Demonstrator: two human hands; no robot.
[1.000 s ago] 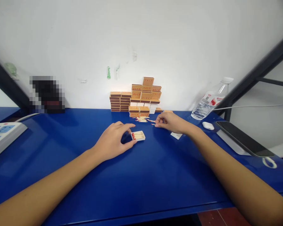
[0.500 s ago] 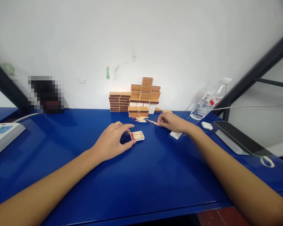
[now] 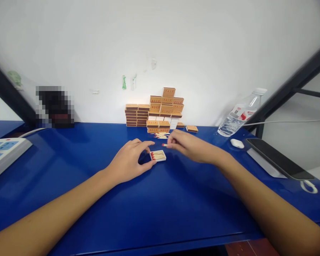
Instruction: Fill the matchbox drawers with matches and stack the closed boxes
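A small white matchbox tray [image 3: 162, 156] lies on the blue table, filled with red-headed matches [image 3: 157, 155]. My left hand [image 3: 132, 160] steadies it, thumb at its near left corner and a finger at its left end, with the index finger stretched out above. Just beyond the tray, my right hand [image 3: 188, 145] is closed in a pinch on a match [image 3: 164, 145], whose red head points left. A loose pile of matches [image 3: 162, 135] lies behind, in front of the stacked matchboxes [image 3: 164, 124].
More matchboxes [image 3: 136, 116] are stacked against the wall, and a single matchbox [image 3: 192, 128] lies to their right. On the right are a water bottle [image 3: 234, 119], a white earbud case [image 3: 237, 143] and a phone [image 3: 280, 159]. A power strip [image 3: 10, 156] sits at left.
My right hand has moved left and nearer, from beside the match pile to just behind the tray, carrying a match. My left hand stays at the tray; the view has shifted slightly.
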